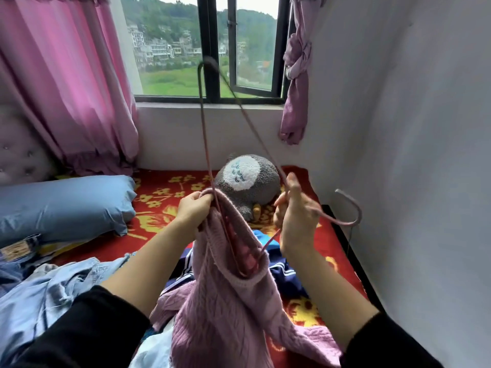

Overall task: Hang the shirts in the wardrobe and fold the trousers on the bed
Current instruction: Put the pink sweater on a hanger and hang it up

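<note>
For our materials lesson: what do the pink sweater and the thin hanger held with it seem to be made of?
The sweater: knitted yarn, wool or acrylic, matte and fuzzy, with visible cable ribs. The hanger: probably coated wire, smooth, a thin rod bent into a hook.

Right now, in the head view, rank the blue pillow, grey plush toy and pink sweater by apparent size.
1. pink sweater, though nearness to the camera inflates it.
2. blue pillow.
3. grey plush toy.
</note>
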Motion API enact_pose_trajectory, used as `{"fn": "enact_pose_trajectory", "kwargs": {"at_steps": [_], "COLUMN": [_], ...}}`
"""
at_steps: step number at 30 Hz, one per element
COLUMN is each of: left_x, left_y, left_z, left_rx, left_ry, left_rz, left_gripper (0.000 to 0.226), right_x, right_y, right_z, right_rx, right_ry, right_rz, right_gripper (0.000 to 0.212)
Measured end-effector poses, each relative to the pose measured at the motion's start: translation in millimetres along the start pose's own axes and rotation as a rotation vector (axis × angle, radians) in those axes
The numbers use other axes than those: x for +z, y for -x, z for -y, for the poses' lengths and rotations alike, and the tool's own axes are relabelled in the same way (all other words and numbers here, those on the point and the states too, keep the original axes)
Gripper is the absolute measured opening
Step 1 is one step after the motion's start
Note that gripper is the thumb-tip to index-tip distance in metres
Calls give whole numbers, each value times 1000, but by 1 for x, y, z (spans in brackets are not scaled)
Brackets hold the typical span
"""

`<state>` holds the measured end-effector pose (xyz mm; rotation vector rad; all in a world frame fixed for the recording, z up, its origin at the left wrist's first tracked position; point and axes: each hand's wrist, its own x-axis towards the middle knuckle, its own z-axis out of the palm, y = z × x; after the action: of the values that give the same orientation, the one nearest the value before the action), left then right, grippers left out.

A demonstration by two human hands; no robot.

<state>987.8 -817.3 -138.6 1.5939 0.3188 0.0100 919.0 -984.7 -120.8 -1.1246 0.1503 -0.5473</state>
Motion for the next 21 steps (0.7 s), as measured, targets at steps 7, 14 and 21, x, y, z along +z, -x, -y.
{"fn": "enact_pose_trajectory", "kwargs": {"at_steps": [7,14,21], "left_x": [-27,-47,-59], "left_y": [-7,-14,-17], "left_z": [-18,-35,-46], "left_rx": [-97,-146,-419], "left_ry": [213,237,458], "left_rz": [-54,-5,3], "left_gripper": [14,19,29], "right_x": [-44,-39,-41], "right_y": [-1,-43,-40], "right_z": [-46,-10,-26], "right_rx": [-84,-266,-255], "right_ry": [454,709,892], "right_rz": [306,506,550], "right_gripper": [55,53,50]}}
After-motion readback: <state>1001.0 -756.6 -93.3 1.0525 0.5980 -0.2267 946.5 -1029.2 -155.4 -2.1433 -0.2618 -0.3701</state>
